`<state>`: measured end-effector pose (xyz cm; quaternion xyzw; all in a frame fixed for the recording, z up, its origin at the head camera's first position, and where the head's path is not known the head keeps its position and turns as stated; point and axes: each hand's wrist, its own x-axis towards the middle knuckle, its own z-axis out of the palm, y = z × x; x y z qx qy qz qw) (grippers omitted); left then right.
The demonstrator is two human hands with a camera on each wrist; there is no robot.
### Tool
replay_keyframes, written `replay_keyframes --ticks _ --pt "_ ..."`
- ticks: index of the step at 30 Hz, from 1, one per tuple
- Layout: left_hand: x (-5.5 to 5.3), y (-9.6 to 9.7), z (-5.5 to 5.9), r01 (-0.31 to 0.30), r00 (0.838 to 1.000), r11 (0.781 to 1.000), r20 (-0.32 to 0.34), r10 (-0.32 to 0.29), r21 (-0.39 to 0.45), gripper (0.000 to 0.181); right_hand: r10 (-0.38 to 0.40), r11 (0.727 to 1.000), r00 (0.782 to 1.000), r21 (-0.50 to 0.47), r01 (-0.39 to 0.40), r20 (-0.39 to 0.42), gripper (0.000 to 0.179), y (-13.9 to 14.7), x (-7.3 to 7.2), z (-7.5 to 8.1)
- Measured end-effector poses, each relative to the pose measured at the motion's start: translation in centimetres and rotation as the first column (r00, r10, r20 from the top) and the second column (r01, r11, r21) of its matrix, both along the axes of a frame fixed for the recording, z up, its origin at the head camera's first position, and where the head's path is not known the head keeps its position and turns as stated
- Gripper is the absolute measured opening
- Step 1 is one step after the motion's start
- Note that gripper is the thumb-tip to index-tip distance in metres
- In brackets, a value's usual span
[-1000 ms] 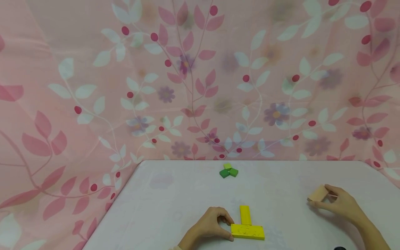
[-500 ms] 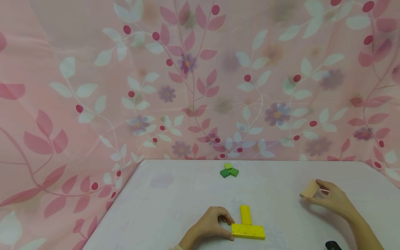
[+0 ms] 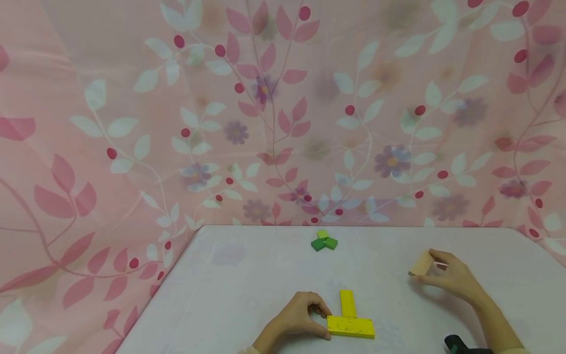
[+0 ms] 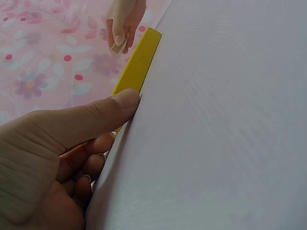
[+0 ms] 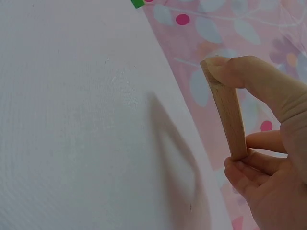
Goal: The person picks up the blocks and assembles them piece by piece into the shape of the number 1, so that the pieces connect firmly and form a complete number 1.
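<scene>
Two yellow blocks lie on the table in a T shape. The crosswise yellow block [image 3: 351,327] is nearer me, and the upright one [image 3: 347,303] points away from its far edge. My left hand [image 3: 300,314] pinches the left end of the crosswise block between thumb and fingers; the left wrist view shows the thumb [image 4: 125,100] on its edge. To the right, my right hand [image 3: 453,275] holds a plain wooden block [image 3: 421,263] by its ends. In the right wrist view this block [image 5: 228,115] is raised off the table, its shadow falling on the cloth.
Three small green blocks [image 3: 324,241] sit clustered toward the table's far edge. A black object [image 3: 460,344] shows at the bottom right by the right forearm. Behind the white-covered table [image 3: 247,265] hangs a pink floral curtain [image 3: 283,123].
My right hand has moved left and slightly away from me, carrying the wooden block. The black object by that forearm has come further into view. My left hand and the yellow blocks stay put.
</scene>
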<state>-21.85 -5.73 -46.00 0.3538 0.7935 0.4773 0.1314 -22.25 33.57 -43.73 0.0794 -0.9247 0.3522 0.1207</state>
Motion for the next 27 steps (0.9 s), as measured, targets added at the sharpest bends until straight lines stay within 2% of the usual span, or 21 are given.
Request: replay_keyframes --ticks 12,27 --pt "0.0 -0.1 -0.1 0.001 1.000 1.000 0.023 -0.001 0.003 0.027 0.019 1.000 1.000 -0.017 -0.019 -0.004 0.082 -1.6 -0.7 0.5" --pt "-0.2 0.0 -0.4 0.016 1.000 1.000 0.005 -0.016 0.006 0.027 0.068 0.997 0.997 -0.024 -0.069 -0.031 0.080 -3.6 -1.5 0.8"
